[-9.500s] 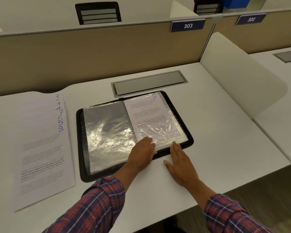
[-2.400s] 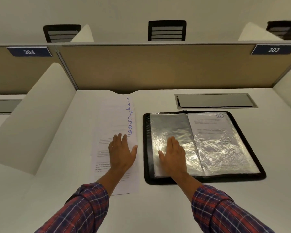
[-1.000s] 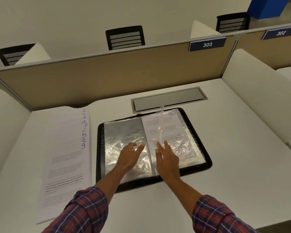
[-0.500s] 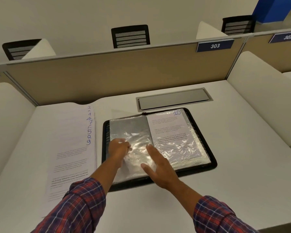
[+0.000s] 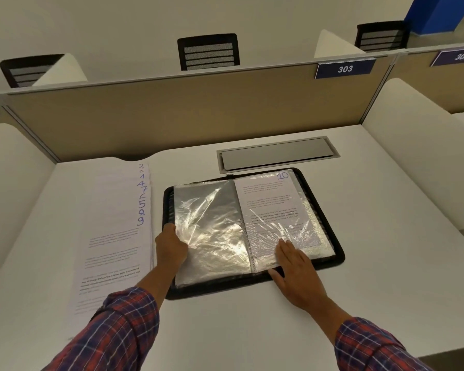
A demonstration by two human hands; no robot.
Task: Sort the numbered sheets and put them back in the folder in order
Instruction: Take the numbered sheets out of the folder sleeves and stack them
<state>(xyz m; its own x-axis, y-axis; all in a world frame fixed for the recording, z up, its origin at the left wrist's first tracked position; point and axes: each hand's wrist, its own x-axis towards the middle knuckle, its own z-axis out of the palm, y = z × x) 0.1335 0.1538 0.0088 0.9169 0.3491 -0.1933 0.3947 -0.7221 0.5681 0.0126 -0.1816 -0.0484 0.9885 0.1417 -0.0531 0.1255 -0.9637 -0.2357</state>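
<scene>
Since half a second ago, our left hand [image 5: 172,245] has slid from mid-page to the 9 o'clock edge of the crinkled, glossy clear sleeve [image 5: 212,226], fingers curled gripping it. Our right hand [image 5: 296,269] lies flat, fingers straight, at 5 o'clock on the open black zip folder [image 5: 212,289]. The loose paper sheets [image 5: 113,236] lie at its 9 o'clock.

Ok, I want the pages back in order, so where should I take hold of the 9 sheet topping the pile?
Probably a pinch grip on the right long edge of the 9 sheet, just below its number, coming from the folder side. It lies flat atop the fanned pile, and that edge is exposed there. The left hand is nearest, but it grips a clear sleeve.
</scene>
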